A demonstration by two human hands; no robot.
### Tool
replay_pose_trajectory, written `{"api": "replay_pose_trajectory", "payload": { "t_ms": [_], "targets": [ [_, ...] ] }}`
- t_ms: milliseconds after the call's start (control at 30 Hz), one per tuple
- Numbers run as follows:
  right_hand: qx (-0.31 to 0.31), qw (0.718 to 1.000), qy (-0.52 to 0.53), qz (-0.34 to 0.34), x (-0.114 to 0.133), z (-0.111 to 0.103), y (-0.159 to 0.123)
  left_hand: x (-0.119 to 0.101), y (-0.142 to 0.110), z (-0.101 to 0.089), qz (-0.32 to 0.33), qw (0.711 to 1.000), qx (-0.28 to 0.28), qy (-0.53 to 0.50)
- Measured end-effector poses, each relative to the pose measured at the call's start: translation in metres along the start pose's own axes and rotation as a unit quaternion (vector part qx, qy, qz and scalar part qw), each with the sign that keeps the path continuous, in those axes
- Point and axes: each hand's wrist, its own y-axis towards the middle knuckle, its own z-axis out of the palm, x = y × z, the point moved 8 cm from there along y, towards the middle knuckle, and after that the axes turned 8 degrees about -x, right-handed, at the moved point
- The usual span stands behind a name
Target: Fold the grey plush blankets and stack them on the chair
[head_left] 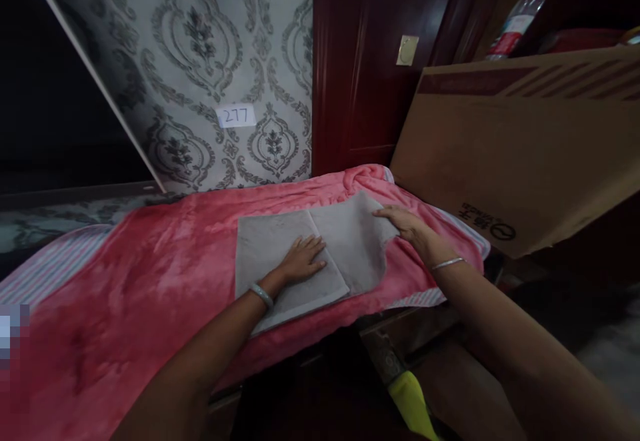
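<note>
A grey cloth (350, 234), partly folded, lies on a pink blanket (170, 261). My left hand (302, 258) rests flat on the folded left part of the cloth, fingers spread, near the fold's edge. My right hand (400, 222) pinches the cloth's far right corner between thumb and fingers. That right part is lifted a little and curves up from the blanket. A bracelet sits on each of my wrists.
A large cardboard box (520, 141) leans at the right, with a plastic bottle (520, 21) behind it. A dark screen (60, 94) stands at the left. Patterned wallpaper (200, 34) with a paper label (236, 116) rises behind. Something yellow-green (413, 404) is below the blanket's edge.
</note>
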Motion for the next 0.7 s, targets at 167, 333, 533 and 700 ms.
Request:
{"api": "replay_pose_trajectory", "payload": {
  "t_ms": [167, 333, 533, 700],
  "targets": [
    [0.147, 0.985, 0.029, -0.085, 0.052, 0.126, -0.022, 0.037, 0.006, -0.042, -0.126, 0.925, -0.118, -0.339],
    [0.229, 0.939, -0.158, -0.204, 0.030, 0.242, -0.059, 0.082, -0.019, -0.079, -0.259, 0.764, -0.200, -0.555],
    [0.226, 0.893, -0.294, -0.256, -0.022, 0.278, -0.092, 0.105, -0.040, -0.086, -0.297, 0.768, -0.250, -0.509],
    [0.202, 0.883, -0.312, -0.288, -0.024, 0.261, -0.116, 0.112, -0.029, -0.088, -0.303, 0.789, -0.294, -0.446]
  ]
}}
